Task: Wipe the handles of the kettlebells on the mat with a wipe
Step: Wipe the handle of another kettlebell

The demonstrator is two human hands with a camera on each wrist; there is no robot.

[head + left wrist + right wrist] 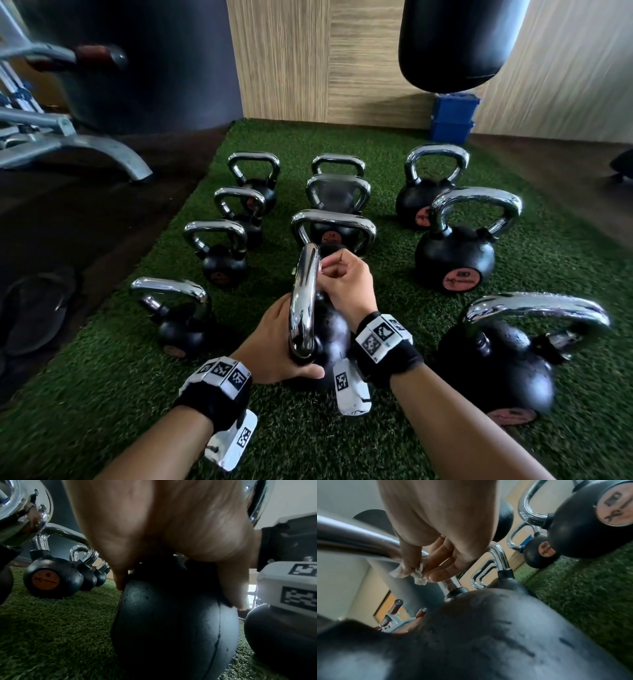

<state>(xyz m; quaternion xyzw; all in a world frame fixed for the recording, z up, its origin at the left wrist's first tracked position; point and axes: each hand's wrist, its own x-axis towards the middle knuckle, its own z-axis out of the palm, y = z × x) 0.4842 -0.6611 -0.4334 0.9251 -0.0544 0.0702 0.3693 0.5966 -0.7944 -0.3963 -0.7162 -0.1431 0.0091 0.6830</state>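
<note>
Lower centre of head view: left hand clamped round kettlebell base, steadying; right hand pinching wipe against chrome handle to rub it.

Kettlebell being worked on is boxed in: chrome handles of the middle row right behind it, small kettlebell at lower left, big kettlebell at lower right. Bare mat at bottom centre gives open access. Strips of turf between the rows are passable. Punching bag hangs over the upper right.
</note>
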